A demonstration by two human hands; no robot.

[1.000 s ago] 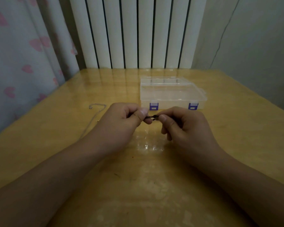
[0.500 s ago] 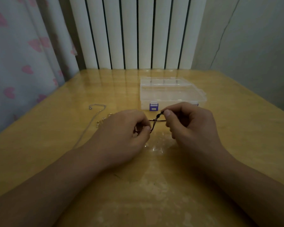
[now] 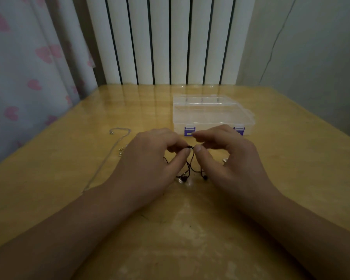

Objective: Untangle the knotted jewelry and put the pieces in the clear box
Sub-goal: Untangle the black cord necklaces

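Surface: glossy yellow wooden table [image 3: 291, 168], lit dimly, with a white ribbed radiator [image 3: 170, 39] behind its far edge.
Left hand [image 3: 150, 158]: palm down at table centre, thumb and forefinger pinching the top of a thin black knotted cord bracelet [image 3: 190, 164].
Right hand [image 3: 228, 156]: facing the left, thumb tip touching the same top point of the cord; forefinger raised and curled above it, other fingers loosely bent.
Cord position: held between the two thumbs, just above the table, in front of the box.
Cord axis: strands hang roughly vertical from the pinch, fanning downward to small dark beads that touch the table near the viewer.
Change from earlier: a second ago the cord was stretched short and level between the hands; half a second ago the right hand pinched a bead with the cord slanting to the left hand; now both pinch the top and the strands dangle. Hands sit nearer the viewer.
Clear box: rectangular transparent plastic box [image 3: 212, 116] with purple latches [image 3: 189, 131], lid closed, just beyond the hands; right hand covers part of the right latch.
Left of hands: thin silver chain [image 3: 109, 156] running along the table, and a small gold-coloured piece [image 3: 121, 150] partly hidden by the left hand.
Right of hands: small silvery item [image 3: 226, 160], mostly hidden by the right palm.
Backdrop left: pale curtain with pink hearts [image 3: 28, 77].
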